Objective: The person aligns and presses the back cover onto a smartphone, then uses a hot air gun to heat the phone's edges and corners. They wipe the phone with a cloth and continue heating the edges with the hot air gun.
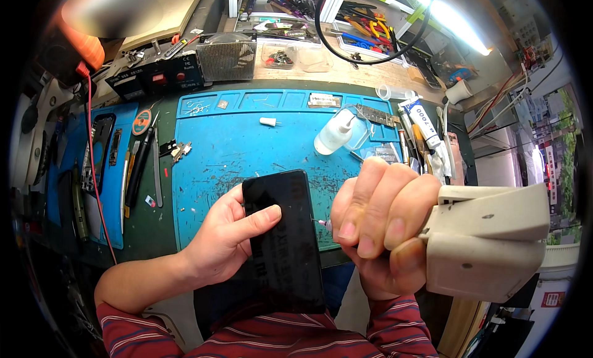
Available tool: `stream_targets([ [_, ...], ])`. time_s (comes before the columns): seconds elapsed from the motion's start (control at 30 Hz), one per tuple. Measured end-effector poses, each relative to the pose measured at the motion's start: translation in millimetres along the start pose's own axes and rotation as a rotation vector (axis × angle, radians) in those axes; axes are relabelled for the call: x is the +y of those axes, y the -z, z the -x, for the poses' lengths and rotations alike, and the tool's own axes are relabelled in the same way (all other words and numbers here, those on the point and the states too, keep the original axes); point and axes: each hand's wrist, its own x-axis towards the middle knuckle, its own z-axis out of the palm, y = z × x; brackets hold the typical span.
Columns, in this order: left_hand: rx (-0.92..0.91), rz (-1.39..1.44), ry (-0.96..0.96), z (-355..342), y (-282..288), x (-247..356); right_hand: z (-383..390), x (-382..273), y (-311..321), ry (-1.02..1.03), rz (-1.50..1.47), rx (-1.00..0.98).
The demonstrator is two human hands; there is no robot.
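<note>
In my left hand (231,237) is a black smartphone (285,247), its dark glossy face turned up and the thumb lying across it. The fingers reach around behind the phone, mostly hidden. My right hand (380,219) is closed in a fist around a beige plastic tool (488,247), whose bulky body in two wedge-shaped parts sticks out to the right. What kind of tool it is I cannot make out. From the fist's left side a small pale, pinkish tip (322,223) points at the phone's right edge. Whether it touches the phone is unclear.
Beneath lies a scratched blue repair mat (235,148). A clear dropper bottle (333,134) stands on it, near a white tube (420,120) and tools. At left are tweezers (157,166), a black pen-like tool (139,166) and an opened phone (99,151). A black cable loop (327,37) hangs overhead.
</note>
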Motion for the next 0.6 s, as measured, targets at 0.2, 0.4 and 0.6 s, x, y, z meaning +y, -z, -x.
stream_targets([
  [0.2, -0.001, 0.001, -0.001, 0.7, -1.4, 1.2, -1.3, 5.7, 8.1, 0.036, -0.066, -0.08],
  [0.4, -0.002, 0.008, 0.001, 1.0, -1.2, 1.7, 0.0, 4.1, 4.4, 0.023, -0.051, -0.045],
  [0.6, 0.003, 0.012, -0.005, 0.3, -0.4, 0.9, -0.8, 5.4, 7.2, 0.035, -0.073, -0.085],
])
